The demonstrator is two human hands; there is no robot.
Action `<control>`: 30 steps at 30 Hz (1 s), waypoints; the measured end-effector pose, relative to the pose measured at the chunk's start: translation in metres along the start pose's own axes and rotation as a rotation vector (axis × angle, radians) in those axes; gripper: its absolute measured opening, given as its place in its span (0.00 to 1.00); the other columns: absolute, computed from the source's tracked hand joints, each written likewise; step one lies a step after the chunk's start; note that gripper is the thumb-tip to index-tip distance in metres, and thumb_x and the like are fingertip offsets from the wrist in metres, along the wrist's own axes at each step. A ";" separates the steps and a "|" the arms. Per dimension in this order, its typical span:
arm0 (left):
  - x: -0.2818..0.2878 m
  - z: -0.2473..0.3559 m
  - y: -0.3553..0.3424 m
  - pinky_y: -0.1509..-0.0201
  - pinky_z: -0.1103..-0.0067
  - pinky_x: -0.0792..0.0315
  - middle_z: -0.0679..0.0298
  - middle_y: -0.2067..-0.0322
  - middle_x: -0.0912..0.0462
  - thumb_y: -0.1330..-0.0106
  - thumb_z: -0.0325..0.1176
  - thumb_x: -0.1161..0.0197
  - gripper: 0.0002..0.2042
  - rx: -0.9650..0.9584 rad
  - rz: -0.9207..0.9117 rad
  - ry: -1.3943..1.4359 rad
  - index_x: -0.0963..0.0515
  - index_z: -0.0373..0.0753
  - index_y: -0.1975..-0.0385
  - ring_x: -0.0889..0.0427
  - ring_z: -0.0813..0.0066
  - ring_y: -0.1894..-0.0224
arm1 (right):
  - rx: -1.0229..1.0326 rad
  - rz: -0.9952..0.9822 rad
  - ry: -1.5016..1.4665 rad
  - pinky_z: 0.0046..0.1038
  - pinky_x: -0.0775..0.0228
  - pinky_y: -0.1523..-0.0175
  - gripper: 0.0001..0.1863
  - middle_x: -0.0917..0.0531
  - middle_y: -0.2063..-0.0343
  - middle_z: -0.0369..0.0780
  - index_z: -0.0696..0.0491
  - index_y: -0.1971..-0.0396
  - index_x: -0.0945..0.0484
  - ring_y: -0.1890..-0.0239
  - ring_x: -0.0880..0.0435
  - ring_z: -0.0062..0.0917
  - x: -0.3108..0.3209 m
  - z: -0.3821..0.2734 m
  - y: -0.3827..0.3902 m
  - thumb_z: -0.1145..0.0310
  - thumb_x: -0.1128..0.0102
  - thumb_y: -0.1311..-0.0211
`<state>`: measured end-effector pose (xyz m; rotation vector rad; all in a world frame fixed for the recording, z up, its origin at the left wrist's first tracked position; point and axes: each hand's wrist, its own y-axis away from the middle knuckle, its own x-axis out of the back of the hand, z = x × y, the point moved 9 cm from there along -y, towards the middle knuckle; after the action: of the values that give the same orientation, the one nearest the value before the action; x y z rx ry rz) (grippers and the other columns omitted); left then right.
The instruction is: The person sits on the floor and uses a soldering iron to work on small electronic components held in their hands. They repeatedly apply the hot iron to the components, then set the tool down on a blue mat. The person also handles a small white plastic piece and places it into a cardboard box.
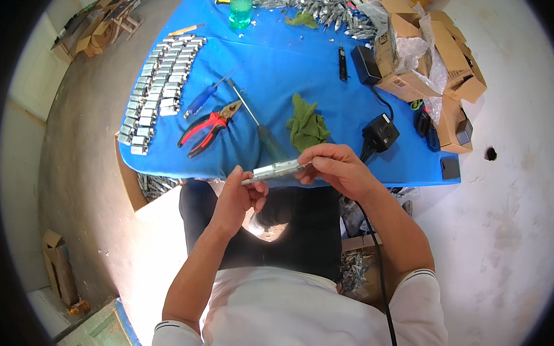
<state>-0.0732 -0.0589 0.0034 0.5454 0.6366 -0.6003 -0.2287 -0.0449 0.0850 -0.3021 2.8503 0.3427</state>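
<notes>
Just over the near edge of the blue-covered table, I hold a slim silver metal part slightly tilted, its right end higher. My left hand pinches the left end between thumb and fingers. The right end is gripped by my right hand, whose fingers hide that tip. Close beyond the part lie a long screwdriver with a dark handle and a crumpled green cloth. Red-and-black pliers and a blue-handled screwdriver rest farther left.
Rows of silver metal pieces line the table's left side. A heap of similar parts and a green bottle stand at the back. Open cardboard boxes, a black adapter and a corded black device occupy the right.
</notes>
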 end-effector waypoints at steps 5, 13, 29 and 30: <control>0.011 -0.003 0.010 0.73 0.81 0.37 0.65 0.80 0.28 0.27 0.51 0.61 0.24 -0.012 0.084 -0.264 0.30 0.39 0.77 0.33 0.77 0.81 | -0.104 -0.072 0.213 0.24 0.28 0.58 0.11 0.18 0.68 0.42 0.59 0.59 0.24 0.67 0.20 0.23 0.001 0.013 -0.022 0.69 0.50 0.34; 0.035 -0.025 0.021 0.74 0.82 0.39 0.64 0.80 0.28 0.28 0.50 0.61 0.23 0.078 0.131 -0.085 0.31 0.40 0.78 0.34 0.78 0.81 | -0.246 -0.119 0.295 0.19 0.32 0.70 0.11 0.18 0.70 0.40 0.58 0.59 0.29 0.74 0.22 0.16 -0.014 0.032 -0.043 0.68 0.52 0.38; 0.021 -0.024 0.020 0.76 0.84 0.38 0.63 0.79 0.27 0.33 0.47 0.46 0.17 0.063 -0.007 -0.071 0.28 0.38 0.74 0.32 0.79 0.80 | -0.147 -0.264 0.473 0.17 0.33 0.68 0.06 0.21 0.70 0.34 0.56 0.64 0.24 0.71 0.23 0.14 -0.026 0.016 -0.057 0.72 0.48 0.37; 0.021 -0.024 0.021 0.76 0.84 0.38 0.64 0.79 0.27 0.33 0.47 0.46 0.17 0.062 -0.013 -0.060 0.28 0.38 0.74 0.33 0.79 0.81 | -0.149 -0.280 0.455 0.17 0.32 0.66 0.06 0.21 0.69 0.34 0.56 0.64 0.24 0.70 0.23 0.15 -0.027 0.017 -0.058 0.72 0.48 0.37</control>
<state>-0.0543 -0.0361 -0.0215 0.5791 0.5664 -0.6479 -0.1853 -0.0907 0.0642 -0.9026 3.1582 0.4806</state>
